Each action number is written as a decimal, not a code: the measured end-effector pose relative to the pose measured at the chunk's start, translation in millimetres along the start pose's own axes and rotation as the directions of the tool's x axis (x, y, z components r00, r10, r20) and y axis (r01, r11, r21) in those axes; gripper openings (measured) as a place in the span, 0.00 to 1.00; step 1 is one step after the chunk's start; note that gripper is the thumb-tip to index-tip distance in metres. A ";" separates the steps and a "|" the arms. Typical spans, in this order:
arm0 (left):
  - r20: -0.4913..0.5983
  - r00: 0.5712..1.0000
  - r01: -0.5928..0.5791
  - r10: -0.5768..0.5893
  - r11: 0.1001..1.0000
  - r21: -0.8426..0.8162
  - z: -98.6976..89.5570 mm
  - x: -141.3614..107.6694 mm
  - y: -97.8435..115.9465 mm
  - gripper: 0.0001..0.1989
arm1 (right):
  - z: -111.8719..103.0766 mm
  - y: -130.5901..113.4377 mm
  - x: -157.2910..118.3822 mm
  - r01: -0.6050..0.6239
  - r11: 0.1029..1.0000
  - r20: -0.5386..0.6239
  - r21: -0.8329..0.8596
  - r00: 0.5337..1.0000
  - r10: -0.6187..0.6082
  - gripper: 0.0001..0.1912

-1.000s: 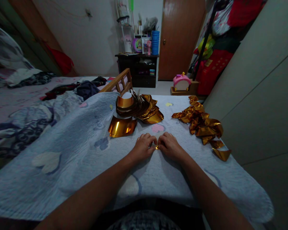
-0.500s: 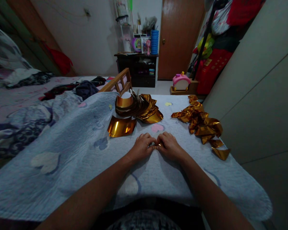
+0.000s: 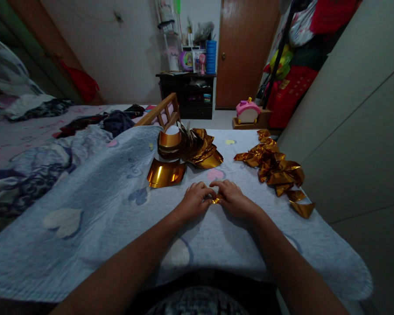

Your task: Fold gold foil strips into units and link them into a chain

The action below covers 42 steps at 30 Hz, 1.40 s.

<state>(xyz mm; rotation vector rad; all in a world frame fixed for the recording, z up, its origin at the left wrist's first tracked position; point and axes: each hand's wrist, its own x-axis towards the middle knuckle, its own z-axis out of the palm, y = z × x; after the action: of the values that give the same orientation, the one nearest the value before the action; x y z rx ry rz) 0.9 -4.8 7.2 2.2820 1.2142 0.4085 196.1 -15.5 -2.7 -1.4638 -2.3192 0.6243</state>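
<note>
Between my hands is a small piece of gold foil paper (image 3: 217, 199), mostly hidden by my fingers. My left hand (image 3: 197, 199) pinches its left end with thumb and forefinger. My right hand (image 3: 231, 197) has its thumb and fingers on the right end, closed around it. Just beyond my left hand lie flat, curved gold foil sheets (image 3: 166, 173). Behind them a fanned stack of gold foil sheets (image 3: 202, 151) spreads out. To the right is a heap of folded gold foil pieces (image 3: 276, 168).
A pale blue quilted cover (image 3: 118, 245) with heart shapes lies under everything. At its far edge stands a wooden rail (image 3: 160, 111). On the left is a bed with rumpled cloth (image 3: 59, 153); a pale cabinet (image 3: 357, 144) borders the right side. A pink toy (image 3: 248, 111) stands beyond.
My right hand's forefinger has lifted and spread a little, and more of the gold foil shows between my hands. My left hand has barely moved.
</note>
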 end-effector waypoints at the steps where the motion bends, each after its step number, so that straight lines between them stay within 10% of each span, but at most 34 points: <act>1: -0.001 1.000 -0.002 0.002 1.000 -0.001 0.1 -0.1 -0.1 0.08 | 0.0 0.9 -0.2 0.002 1.000 0.008 0.001 1.000 -0.002 0.28; 19: -0.010 1.000 -0.007 0.007 1.000 0.002 -0.5 -0.8 0.5 0.09 | -6.2 7.4 -4.6 0.073 0.977 0.007 0.203 0.997 -0.076 0.33; 24: -0.017 0.999 -0.031 0.031 1.000 0.003 0.8 -1.1 -2.7 0.09 | -7.4 14.9 -2.6 -0.052 0.910 -0.161 0.410 0.978 0.129 0.20; 32: -0.042 0.997 -0.057 0.058 0.998 0.018 1.7 -1.6 0.8 0.08 | 2.4 18.7 2.7 -0.280 0.956 -0.337 -0.090 0.912 0.235 0.06; 42: -0.077 0.989 -0.122 0.123 0.992 0.019 5.4 -3.9 1.9 0.07 | 4.0 10.2 4.2 -0.371 0.914 -0.345 -0.164 0.890 0.299 0.07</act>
<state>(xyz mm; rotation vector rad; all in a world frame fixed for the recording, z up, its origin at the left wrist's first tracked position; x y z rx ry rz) 2.6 -10.6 3.8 2.3799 1.1208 0.5407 200.1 -8.6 -11.2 -1.9381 -1.9531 0.1867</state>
